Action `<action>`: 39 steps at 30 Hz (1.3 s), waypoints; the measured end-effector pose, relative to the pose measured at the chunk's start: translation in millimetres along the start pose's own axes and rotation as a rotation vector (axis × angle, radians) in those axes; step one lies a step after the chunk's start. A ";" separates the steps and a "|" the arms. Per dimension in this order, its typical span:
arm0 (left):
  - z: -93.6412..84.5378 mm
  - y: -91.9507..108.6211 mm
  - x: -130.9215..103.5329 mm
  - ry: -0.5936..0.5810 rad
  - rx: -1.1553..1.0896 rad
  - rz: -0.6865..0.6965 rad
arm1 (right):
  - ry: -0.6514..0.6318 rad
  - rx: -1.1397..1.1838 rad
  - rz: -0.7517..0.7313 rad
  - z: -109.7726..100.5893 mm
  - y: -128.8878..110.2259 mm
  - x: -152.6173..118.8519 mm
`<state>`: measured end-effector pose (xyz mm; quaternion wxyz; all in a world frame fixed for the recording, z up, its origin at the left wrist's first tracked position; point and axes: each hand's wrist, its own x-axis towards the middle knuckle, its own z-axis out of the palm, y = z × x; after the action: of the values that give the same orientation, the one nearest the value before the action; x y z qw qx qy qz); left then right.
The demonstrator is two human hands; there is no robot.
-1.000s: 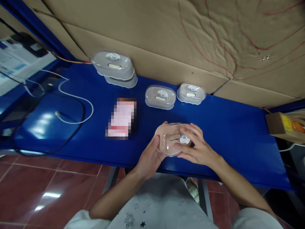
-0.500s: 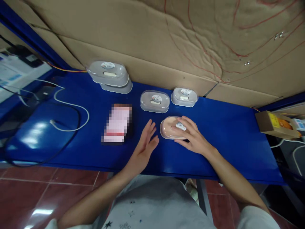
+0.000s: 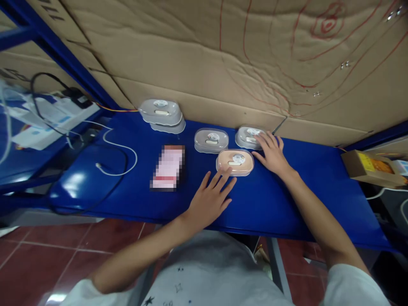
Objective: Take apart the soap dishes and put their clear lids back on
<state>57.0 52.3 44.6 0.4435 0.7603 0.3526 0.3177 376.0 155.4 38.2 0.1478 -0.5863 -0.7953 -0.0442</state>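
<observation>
On the blue table lies a peach oval plastic box point(image 3: 228, 158) with a clear lid and a round label. My left hand point(image 3: 211, 199) is spread just in front of it, fingertips at its near edge; whether they touch it I cannot tell. Behind and to the right stands a grey oval box point(image 3: 245, 135) with a clear lid. Over its right end rests my right hand point(image 3: 273, 154), fingers apart, not wrapped round it. A second grey box point(image 3: 204, 143) sits to the left of that one.
Two stacked grey boxes point(image 3: 161, 111) stand at the back left against the cardboard wall point(image 3: 191, 85). A phone with a blurred screen point(image 3: 168, 168) lies left of my hands. A white cable point(image 3: 135, 153) and a black cable curl farther left. A cardboard carton point(image 3: 366, 168) is at the right.
My right hand has left the peach box and moved back to the grey box behind it. My left hand has moved right, to the peach box's near edge. The view has shifted.
</observation>
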 end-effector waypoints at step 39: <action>-47.2 -28.6 9.7 -0.226 0.329 0.021 | -0.076 0.454 -0.379 -16.8 -91.6 -59.6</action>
<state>17.5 91.8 39.7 0.3465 0.8570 0.3399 0.1732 308.5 68.3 46.5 0.2344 -0.3805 -0.8851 0.1301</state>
